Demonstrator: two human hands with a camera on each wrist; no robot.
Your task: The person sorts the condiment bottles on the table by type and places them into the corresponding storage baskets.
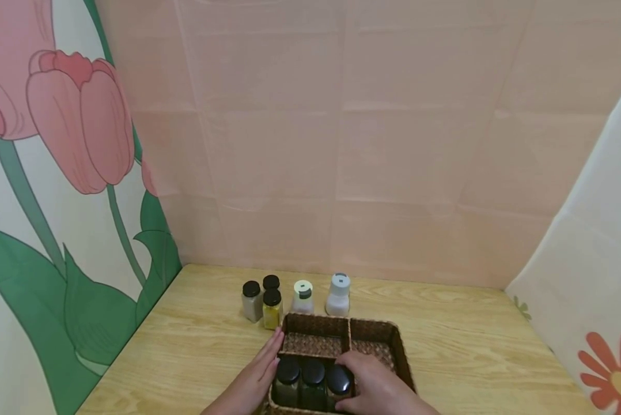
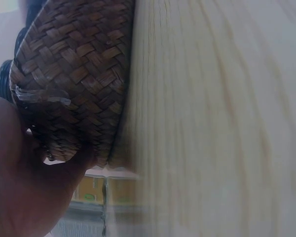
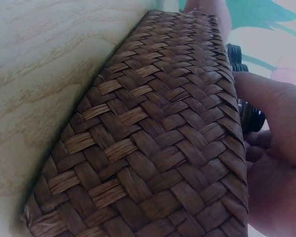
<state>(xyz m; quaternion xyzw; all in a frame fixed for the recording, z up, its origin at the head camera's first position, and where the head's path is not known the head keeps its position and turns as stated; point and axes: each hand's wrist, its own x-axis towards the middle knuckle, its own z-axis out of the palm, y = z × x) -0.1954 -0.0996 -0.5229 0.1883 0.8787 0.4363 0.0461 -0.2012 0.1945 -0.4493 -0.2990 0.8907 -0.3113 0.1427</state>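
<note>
A brown woven basket (image 1: 402, 351) with compartments stands at the table's near edge. Three black-lidded spice jars sit side by side in its near-left compartment: a left jar (image 1: 288, 372), a middle jar (image 1: 313, 374) and a right jar (image 1: 339, 381). My right hand (image 1: 378, 380) grips the right jar, with fingers and thumb on either side of its lid. My left hand (image 1: 256, 374) holds the basket's left side, fingers along the outer wall and thumb at the rim. In the right wrist view, the basket's wall (image 3: 163, 123) hides part of the right hand's fingers.
Behind the basket stand a grey-filled jar (image 1: 252, 302), a yellow-filled jar (image 1: 272, 311) and another black-lidded jar (image 1: 271, 282). Two white-capped shakers, one with a greenish top (image 1: 303, 294) and one bluish (image 1: 339, 294), stand to their right. A pink cloth backdrop (image 1: 341, 144) closes the table's far edge.
</note>
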